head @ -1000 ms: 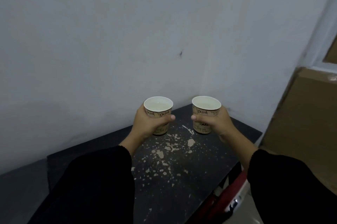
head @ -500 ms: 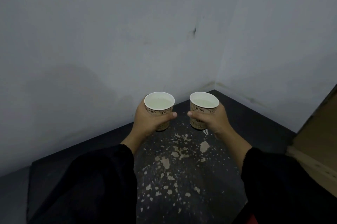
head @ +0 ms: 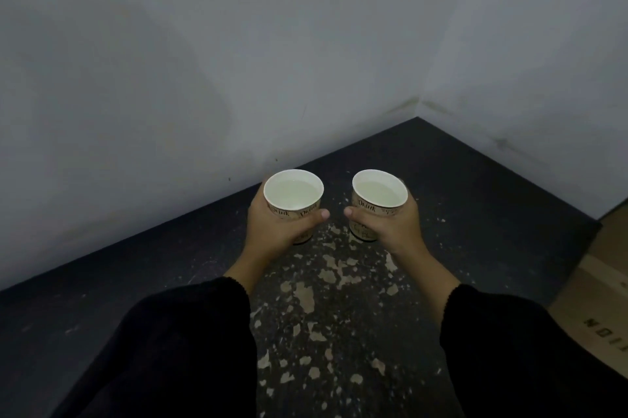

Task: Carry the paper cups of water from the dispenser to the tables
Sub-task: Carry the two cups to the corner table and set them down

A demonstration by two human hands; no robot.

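Two paper cups of water are shown held upright, side by side and just apart, over a dark bench (head: 475, 179) with chipped paint that is set into a wall corner. The left cup (head: 293, 195) is gripped in the left hand (head: 272, 230), fingers and thumb wrapped around its wall; the right cup (head: 379, 196) is gripped likewise in the right hand (head: 397, 227). Each cup's axis is held vertical, and water is seen near both rims. The bench surface lies directly below and ahead of both hands, neither hand being clearly nearer. Whether the cup bases touch it cannot be told. Room is bounded by the walls (head: 204, 60) behind and a cardboard box (head: 598, 298) to the right; open surface is left on all other sides.
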